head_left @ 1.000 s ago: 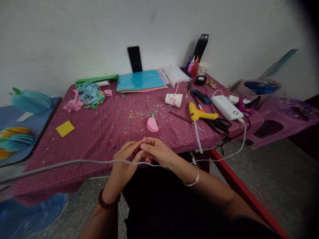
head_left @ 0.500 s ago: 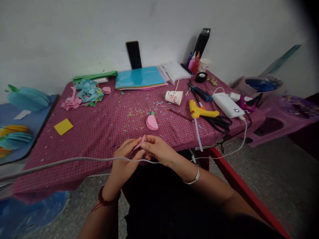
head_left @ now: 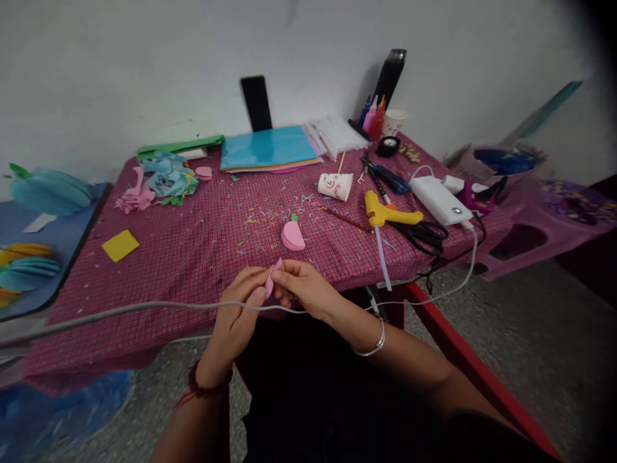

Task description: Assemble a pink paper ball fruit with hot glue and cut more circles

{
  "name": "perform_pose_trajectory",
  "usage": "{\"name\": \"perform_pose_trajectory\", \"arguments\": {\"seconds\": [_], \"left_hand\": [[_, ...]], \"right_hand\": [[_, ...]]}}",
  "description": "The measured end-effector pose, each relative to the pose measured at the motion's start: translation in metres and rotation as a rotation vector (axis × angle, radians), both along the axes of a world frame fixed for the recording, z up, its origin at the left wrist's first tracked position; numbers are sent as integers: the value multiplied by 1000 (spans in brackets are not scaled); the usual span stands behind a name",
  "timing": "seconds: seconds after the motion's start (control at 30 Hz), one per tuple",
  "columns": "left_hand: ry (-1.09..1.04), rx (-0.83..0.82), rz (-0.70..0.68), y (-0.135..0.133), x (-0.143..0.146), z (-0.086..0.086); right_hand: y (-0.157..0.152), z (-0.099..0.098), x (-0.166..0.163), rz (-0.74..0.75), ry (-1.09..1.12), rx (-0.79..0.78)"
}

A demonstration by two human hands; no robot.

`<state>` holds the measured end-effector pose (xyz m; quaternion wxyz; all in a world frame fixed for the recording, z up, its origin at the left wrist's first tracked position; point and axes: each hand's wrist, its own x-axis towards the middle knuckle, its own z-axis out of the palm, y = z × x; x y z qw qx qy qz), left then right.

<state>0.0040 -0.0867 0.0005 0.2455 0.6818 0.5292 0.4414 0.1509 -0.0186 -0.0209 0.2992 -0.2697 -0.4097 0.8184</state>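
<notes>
Since a moment ago, both hands have drawn the small pink paper piece (head_left: pixel 271 278) closer together, so it now stands nearly on edge between the fingertips instead of lying flatter, and the whole view has tipped slightly downward.

Filling the middle of the frame is the counter (head_left: pixel 193 257), covered in a red checked cloth and sprinkled with paper snippets. At its far edge, top centre, lies a stack of blue paper sheets (head_left: pixel 267 146), with a dark phone (head_left: pixel 256 103) propped against the wall behind. A tangle of teal and pink paper scraps (head_left: pixel 164 180) sits in the upper left, a yellow square (head_left: pixel 120 245) below it. Right of centre rests a white power bank (head_left: pixel 438 199), a yellow glue gun (head_left: pixel 385 213) just beside it, and a tipped paper cup (head_left: pixel 336 186). A finished pink paper fruit (head_left: pixel 292 235) lies mid-counter, just beyond the hands.

At the near edge, lower centre, the left hand (head_left: pixel 236 308) and right hand (head_left: pixel 303 289) meet, each grip pinching the pink paper piece from its own side. A grey cable (head_left: pixel 144 307) runs across in front of them.
</notes>
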Motion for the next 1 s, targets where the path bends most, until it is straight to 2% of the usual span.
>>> {"name": "perform_pose_trajectory", "arguments": {"seconds": [0.1,0.23,0.37,0.57,0.63,0.7,0.77,0.8,0.83,0.9,0.97,1.0], "left_hand": [[69,54,66,1,-1,-1],[54,116,86,0,-3,-2],[1,65,101,-1,-3,-6],[-104,-22,123,-1,-1,-8],[-140,-47,141,-1,-1,-8],[-191,-84,182,0,0,-10],[-285,-125,270,2,-1,-13],[-354,-139,327,4,-1,-14],[-438,-146,385,6,-2,-14],[-627,-134,472,11,-5,-15],[-775,-112,516,16,-9,-14],[-818,-107,528,17,-11,-14]], "right_hand": [[-2,2,1,-4,-10,96],[-3,2,3,7,21,179],[-2,-1,3,21,48,235],[-2,-1,3,17,-41,241],[-4,-1,4,8,-129,335],[-6,-1,4,-10,-245,522],[-6,-3,3,-24,-314,687],[-5,-3,3,-39,-316,713],[-4,-2,3,-66,-297,691],[-2,4,6,-148,-218,546],[-6,19,15,-194,-112,390],[-10,30,21,-163,-47,345]]}}
